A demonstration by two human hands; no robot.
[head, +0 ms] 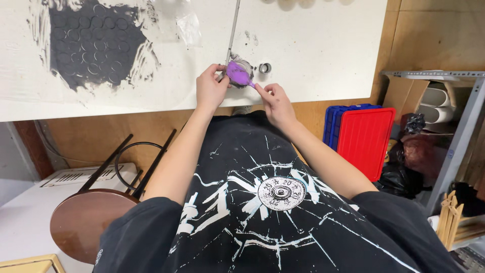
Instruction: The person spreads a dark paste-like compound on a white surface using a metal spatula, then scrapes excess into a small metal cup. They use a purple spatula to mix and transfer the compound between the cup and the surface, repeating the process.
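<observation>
I'm leaning over the white table (313, 45), with the dark paint patch (93, 43) far left. My left hand (209, 90) is pinching the round ring (241, 74) at the table's near edge, while my right hand (275, 103) is gripping the purple brush (237, 74) by its handle, bristles resting on that ring. A small metal ring (264, 67) is sitting just beside it.

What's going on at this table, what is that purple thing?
A person in a black printed shirt works at a white table. The right hand holds a purple brush by its handle, its head resting on a small round grey part, which the left hand steadies. A small metal ring lies just beside it. To the left, a dark smeared patch bears rows of round marks.
</observation>
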